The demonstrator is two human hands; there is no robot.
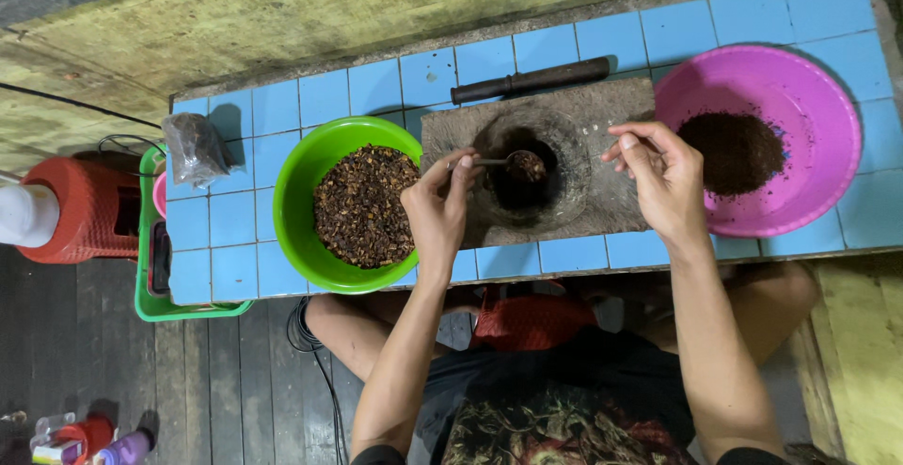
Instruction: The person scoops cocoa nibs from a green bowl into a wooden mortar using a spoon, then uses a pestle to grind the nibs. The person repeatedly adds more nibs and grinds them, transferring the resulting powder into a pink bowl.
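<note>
Two bowls flank me on the blue-tiled tabletop [235, 220], and I'm right between them over the grey stone mortar block [602, 202] with its round, dark hollow.

From the head camera: my left hand [437, 211] is pinching the handle of a small metal spoon [513, 160], fingers [461, 169] closed on it, and the spoon's bowl sits over the hollow with a little heap of dark crumbled stuff on it. My right hand [663, 173] hovers just above the mortar's right edge, fingers loosely curled, nothing gripped that I can make out; whether the thumb and forefinger pinch a few crumbs, I cannot tell.

To my left, the bright green round plastic bowl [348, 204] is well filled with coarse brown, chunky pieces [362, 206]. To my right, the big pink round plastic bowl [760, 141] holds a smaller mound of fine, dark ground powder [734, 150]. So I'd judge we're partway: some has been ground fine and set on the right, but most of it is coarse, waiting on the left.

Behind the mortar lies a long dark pestle [531, 80], flat on the tiles, touched by neither hand. Farther left, a small clear plastic bag of dark material [193, 148] stands near the tabletop's corner, with a green plastic basket [150, 277] just off the edge.
</note>
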